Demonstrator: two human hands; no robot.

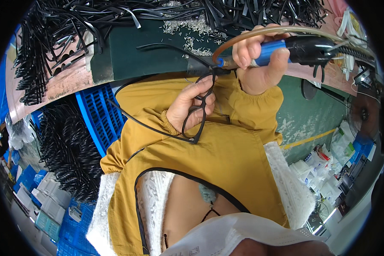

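A black eyeglass frame [195, 140] is held in front of my chest, with its fronts turned upright and both temples reaching to the left. The fingers of my left hand [184, 106] are closed around its rims. My right hand [262, 70] grips a blue and black powered screwdriver [305, 48], lying nearly level with its tip pointing left. That tip meets the upper hinge corner of the frame, at a small dark block on the bench edge. An amber tube [260, 30] curves from the tool's tip over my right hand. The exact contact at the hinge is too small to make out.
Many loose black temples [158, 13] lie along the far side of the bench. Small silver screws [194, 42] are scattered on the dark green mat [132, 51]. A blue plastic basket [97, 113] stands at my left, beside a dense pile of black temples [68, 149].
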